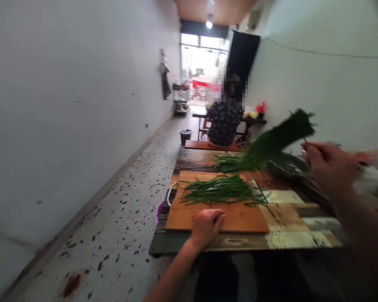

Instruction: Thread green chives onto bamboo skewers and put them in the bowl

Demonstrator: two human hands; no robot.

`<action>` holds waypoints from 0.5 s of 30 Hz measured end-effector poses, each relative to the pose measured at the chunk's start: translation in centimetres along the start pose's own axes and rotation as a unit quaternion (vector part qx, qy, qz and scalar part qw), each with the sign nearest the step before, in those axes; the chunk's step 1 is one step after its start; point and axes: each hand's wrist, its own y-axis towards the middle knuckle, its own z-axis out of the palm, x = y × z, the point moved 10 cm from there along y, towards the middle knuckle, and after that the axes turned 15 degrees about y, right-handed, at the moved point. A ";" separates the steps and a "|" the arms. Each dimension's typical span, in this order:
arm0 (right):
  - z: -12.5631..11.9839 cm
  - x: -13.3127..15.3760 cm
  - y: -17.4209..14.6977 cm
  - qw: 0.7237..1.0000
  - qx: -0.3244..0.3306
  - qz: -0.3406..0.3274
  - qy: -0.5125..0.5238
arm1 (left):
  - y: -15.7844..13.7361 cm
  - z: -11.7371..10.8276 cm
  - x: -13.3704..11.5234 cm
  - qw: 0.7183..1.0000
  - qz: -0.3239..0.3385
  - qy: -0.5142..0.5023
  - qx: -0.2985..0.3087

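Observation:
My right hand (330, 163) is closed around the thin end of a skewer of chives, raised above the right side of the table. The skewered chives (280, 132) fan out to the left of the hand in a flat green bundle, blurred by motion. On the front edge of the wooden cutting board (182, 216) rests my left hand (208, 222), fingers curled in; whether they hold anything is hidden. Loose chives (219, 188) lie across the board just beyond it. Behind the board is another pile of chives (229, 162), partly covered by the raised skewer.
Several thin sticks (263, 180) lie right of the board on the patchwork table (290, 214). A clear plastic bag (286, 165) sits at the table's right. Ahead, a person (225, 121) sits on a red bench (198, 145). A dark bin (185, 135) stands on the speckled floor.

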 end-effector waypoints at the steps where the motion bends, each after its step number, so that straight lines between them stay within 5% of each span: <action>1: -0.1 -0.1 1.0 1.000 -0.004 -0.005 0.019 | 0.0 -0.1 0.1 1.000 0.006 -0.005 -0.002; 6: 0.0 -1.4 2.6 0.998 0.036 -0.047 -0.005 | 0.3 -0.7 0.4 0.999 0.022 -0.004 -0.024; 15: -3.3 -6.9 -2.2 0.998 0.056 0.027 0.021 | 0.1 -1.3 0.2 0.999 0.003 0.038 -0.030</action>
